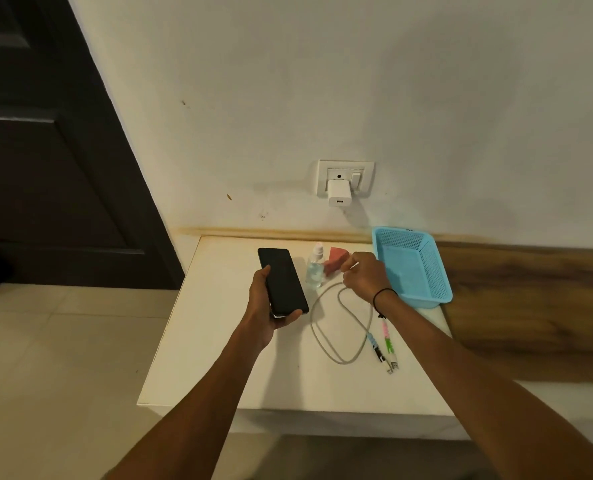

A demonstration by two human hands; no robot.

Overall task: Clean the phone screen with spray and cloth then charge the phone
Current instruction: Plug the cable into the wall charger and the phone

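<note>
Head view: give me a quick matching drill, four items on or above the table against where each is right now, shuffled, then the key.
Things:
1. phone
2. charger adapter
3. spray bottle
4. blue basket

Places:
A. plugged into the wall socket
B. on the table's right end, near the wall
C. held in the left hand
D. standing between the phone and the red cloth

Pairs: 1-C, 2-A, 3-D, 4-B

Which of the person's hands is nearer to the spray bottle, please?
Right. The right hand hovers just right of the spray bottle; the left hand holds the phone on the bottle's far side, slightly farther off.
</note>
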